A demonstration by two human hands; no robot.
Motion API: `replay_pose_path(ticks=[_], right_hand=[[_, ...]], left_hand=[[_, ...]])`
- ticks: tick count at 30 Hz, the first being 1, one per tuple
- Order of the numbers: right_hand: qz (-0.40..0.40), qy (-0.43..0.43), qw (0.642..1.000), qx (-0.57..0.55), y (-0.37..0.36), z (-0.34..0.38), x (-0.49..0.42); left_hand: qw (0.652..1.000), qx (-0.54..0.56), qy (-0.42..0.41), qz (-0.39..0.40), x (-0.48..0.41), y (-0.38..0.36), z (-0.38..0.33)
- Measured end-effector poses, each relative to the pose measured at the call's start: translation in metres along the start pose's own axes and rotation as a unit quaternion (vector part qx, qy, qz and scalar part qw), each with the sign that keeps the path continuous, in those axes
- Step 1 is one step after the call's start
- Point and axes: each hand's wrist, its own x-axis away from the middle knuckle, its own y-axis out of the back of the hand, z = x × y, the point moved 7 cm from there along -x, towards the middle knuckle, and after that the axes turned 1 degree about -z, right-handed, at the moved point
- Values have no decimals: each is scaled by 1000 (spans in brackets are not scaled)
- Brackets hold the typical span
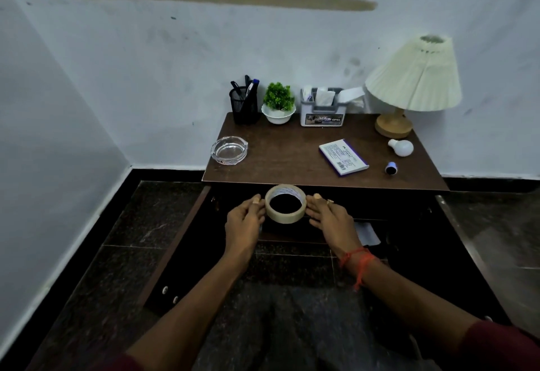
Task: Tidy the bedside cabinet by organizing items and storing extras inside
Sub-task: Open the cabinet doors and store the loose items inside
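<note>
At the centre of the frame, just below the desk's [277,154] front edge, the tape roll [283,217] sits between both hands. The left hand [242,221] and right hand [330,218] each clasp one side with their fingers.

The brown surface [280,160] carried an ashtray [229,150] at nine o'clock, a box [343,158] at three (bulb [401,147] beyond), lamp [415,78] at one.

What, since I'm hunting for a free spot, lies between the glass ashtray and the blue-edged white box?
Nothing: in the head view the cabinet top between the glass ashtray and the blue-edged white box is bare brown wood.
</note>
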Motion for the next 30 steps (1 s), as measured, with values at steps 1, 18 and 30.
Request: replay_pose_path(ticks=[1, 18, 30], right_hand=[[-2, -3, 1000, -2, 2, -2, 1], [-34, -22, 994, 97, 0, -88, -91], [-37, -56, 994, 83, -28, -125, -148]], left_hand=[[1000, -3, 0, 1, 3, -1, 1], [998, 2, 63, -11, -83, -23, 70], [994, 15, 92, -55, -143, -24, 118]])
